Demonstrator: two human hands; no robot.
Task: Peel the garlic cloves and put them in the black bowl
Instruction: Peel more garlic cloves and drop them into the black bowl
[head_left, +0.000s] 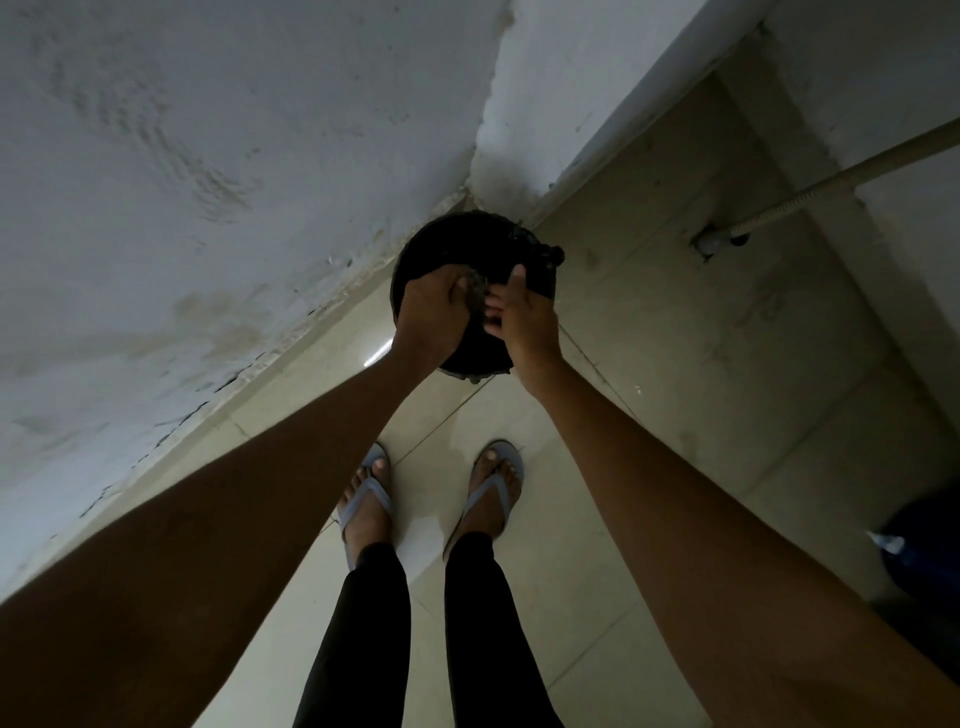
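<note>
A round black container (470, 244) stands on the floor in the corner, seen from straight above. Both hands hover over its opening. My left hand (434, 317) has its fingers curled round a small grey clump (478, 287), too dark to identify. My right hand (527, 319) meets it from the right, thumb pointing up and fingertips touching the left hand's fingers by the clump. Whether the right hand pinches anything is hidden in shadow. No garlic clove is plainly visible.
A stained white wall (208, 208) runs along the left, and another wall closes the corner behind the container. The floor (649, 338) is pale tile. My feet in grey flip-flops (366, 499) stand just before the container. A pipe (810, 192) crosses the upper right, and a dark blue object (924, 551) sits at the right edge.
</note>
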